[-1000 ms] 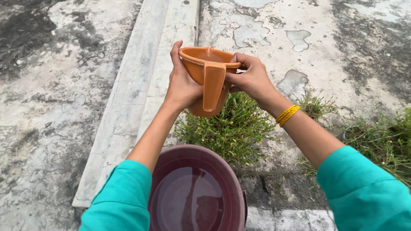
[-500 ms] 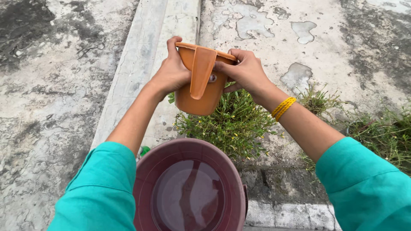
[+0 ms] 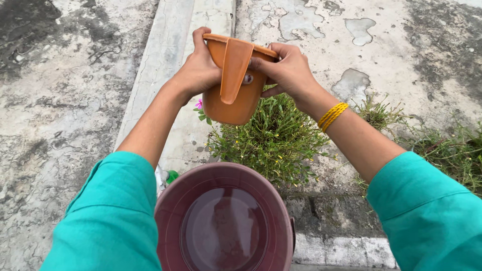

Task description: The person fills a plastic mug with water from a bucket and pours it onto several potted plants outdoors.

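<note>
- Nearest the camera: maroon bucket [image 3: 170,211], round, standing at the bottom edge of the view between the two forearms. It holds water; the surface is dark and carries a reflection.
- Teal sleeves [image 3: 108,216] cover both upper arms and end short of the elbows; the forearms are bare.
- Small green object [image 3: 171,175] just beside the bucket's left rim, partly hidden by the left sleeve; its kind cannot be told.
- Ground by the bucket: a pale kerb block [image 3: 346,251] along the bottom right edge, and dark cracked concrete just beyond it.
- Yellow bangles [image 3: 331,115] on the right wrist.
- Green plant [image 3: 271,143], low and bushy with tiny yellow buds, growing from the concrete just beyond the bucket. One pink flower [image 3: 199,104] shows at its left edge.
- Orange mug [image 3: 231,103], plastic, with a flat strap handle facing the camera, is held in the air above the plant and tipped away so the rim points off from the viewer.
- Left hand [image 3: 198,73]: closed around the mug's left wall, with the finger ends hooked over the rim.
- Right hand [image 3: 288,73]: closed on the mug's right side, thumb pressed near the handle, fingers curled along the rim.
- More grassy growth [image 3: 452,153] at the right edge of the view, well apart from the mug.
- Farthest: a raised pale concrete strip [image 3: 165,55] running toward the top edge, with weathered, stained concrete ground [image 3: 65,100] on both sides.
</note>
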